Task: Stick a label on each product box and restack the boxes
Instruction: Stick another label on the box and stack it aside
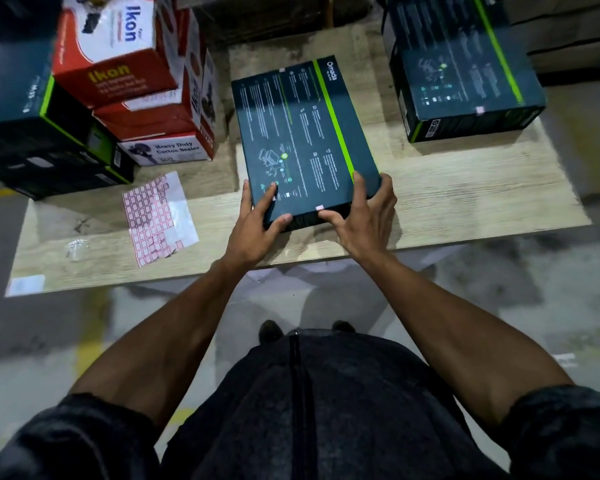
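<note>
**Labelled box ready to restack**

Both hands, left hand (pixel 257 216) and right hand (pixel 364 216), grip the near end of the dark box (pixel 305 133) at mid-desk (pixel 465 202); a pink label (pixel 320 208) sits at its near edge. Next, likely lift it onto the right stack (pixel 465 74).

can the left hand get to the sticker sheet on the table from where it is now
Probably yes. The sticker sheet lies flat and uncovered just beside the left hand, nothing between them, though that hand now grips the dark box.

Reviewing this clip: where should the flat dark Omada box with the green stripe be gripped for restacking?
Grip the flat dark Omada box at its near corners, from the person's side: it lies flat and wide, overhanging slightly. The left hand and right hand already sit there.
</note>
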A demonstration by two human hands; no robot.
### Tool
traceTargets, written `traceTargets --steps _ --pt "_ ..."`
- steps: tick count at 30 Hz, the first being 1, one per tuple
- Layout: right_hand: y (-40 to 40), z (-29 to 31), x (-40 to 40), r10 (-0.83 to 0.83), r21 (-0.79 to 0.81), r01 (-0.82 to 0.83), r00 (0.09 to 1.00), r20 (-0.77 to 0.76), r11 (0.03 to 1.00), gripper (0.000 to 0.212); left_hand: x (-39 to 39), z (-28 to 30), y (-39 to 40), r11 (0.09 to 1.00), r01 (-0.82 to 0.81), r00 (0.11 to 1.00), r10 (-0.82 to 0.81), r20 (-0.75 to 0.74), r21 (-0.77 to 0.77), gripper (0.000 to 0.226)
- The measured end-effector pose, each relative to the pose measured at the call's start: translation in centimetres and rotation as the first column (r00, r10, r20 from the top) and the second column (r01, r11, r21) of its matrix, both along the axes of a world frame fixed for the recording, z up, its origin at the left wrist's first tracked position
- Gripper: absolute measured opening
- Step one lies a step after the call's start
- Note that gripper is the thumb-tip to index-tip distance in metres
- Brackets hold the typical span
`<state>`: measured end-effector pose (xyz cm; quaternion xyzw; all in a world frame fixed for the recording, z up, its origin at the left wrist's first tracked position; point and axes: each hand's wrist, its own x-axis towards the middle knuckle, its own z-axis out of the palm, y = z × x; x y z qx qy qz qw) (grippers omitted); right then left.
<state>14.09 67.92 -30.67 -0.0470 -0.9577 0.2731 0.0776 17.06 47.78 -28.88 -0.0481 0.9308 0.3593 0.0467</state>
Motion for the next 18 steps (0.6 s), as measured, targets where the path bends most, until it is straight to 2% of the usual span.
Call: traceTargets --steps 1,3,5,7,11,18 --pt "0.3 -0.1 0.1 0.029 0.019 -0.029 1.000 0.010 0.999 0.092 -0.1 0.0 -0.1 0.999 0.002 1.000 -0.002 0.014 -0.032 0.068" --pt "1.0 -0.1 0.0 0.093 0.088 -0.093 0.996 0.014 0.992 0.095 -0.2 0.1 -0.2 0.981 0.014 1.000 -0.016 -0.008 -0.191 0.067" --pt "1.3 0.3 -0.4 0.167 0.158 -0.170 0.985 0.035 0.973 0.096 -0.1 0.1 0.0 0.921 0.052 0.993 -0.089 -0.078 -0.387 0.066" --pt "1.4 0.9 -1.3 0.251 0.190 -0.259 0.966 0.065 0.947 0.095 -0.1 0.1 0.3 0.869 0.093 0.980 -0.167 -0.112 -0.486 0.067" --pt "1.4 1.4 -2.4 0.317 0.206 -0.339 0.939 0.134 0.918 0.091 -0.5 -0.6 0.9 0.825 0.140 0.978 -0.202 -0.054 -0.547 0.067" --pt "1.4 1.5 -2.3 0.314 0.233 -0.350 0.932 0.178 0.907 0.089 -0.6 -1.0 1.2 0.846 0.113 0.978 -0.188 -0.093 -0.521 0.063"
